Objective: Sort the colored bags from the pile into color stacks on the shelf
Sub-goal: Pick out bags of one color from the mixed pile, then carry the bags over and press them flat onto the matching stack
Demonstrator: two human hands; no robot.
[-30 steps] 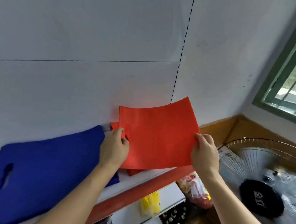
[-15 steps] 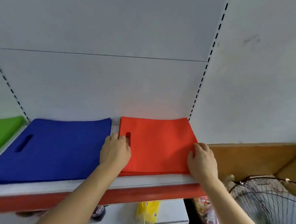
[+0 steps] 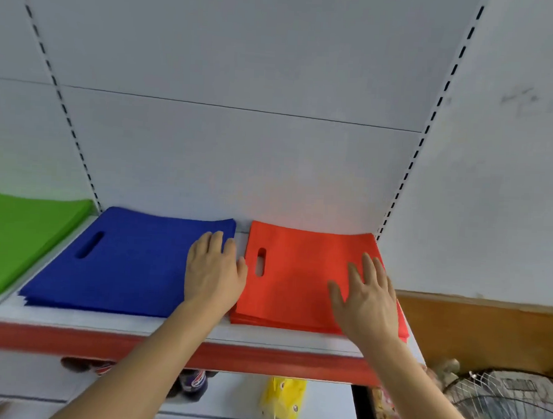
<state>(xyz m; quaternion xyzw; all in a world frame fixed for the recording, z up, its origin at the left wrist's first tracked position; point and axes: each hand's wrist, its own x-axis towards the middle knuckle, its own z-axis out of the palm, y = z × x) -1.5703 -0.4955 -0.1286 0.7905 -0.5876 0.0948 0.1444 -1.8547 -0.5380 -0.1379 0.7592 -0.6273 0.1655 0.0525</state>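
Three stacks lay on the shelf (image 3: 166, 327): the green stack (image 3: 20, 237) at the left edge, cut off by the frame; the blue stack (image 3: 122, 262) at the centre; the red stack (image 3: 300, 274) at the right end. The left hand (image 3: 214, 270) lay flat, fingers straight, across the blue stack's right edge, gripping nothing. The right hand (image 3: 366, 297) lay spread over the red stack, holding nothing. Below the shelf, a yellow packet (image 3: 282, 402) and blurred bottles (image 3: 192, 384) were partly hidden by the forearms. A wire fan (image 3: 508, 410) stood at lower right, cropped.
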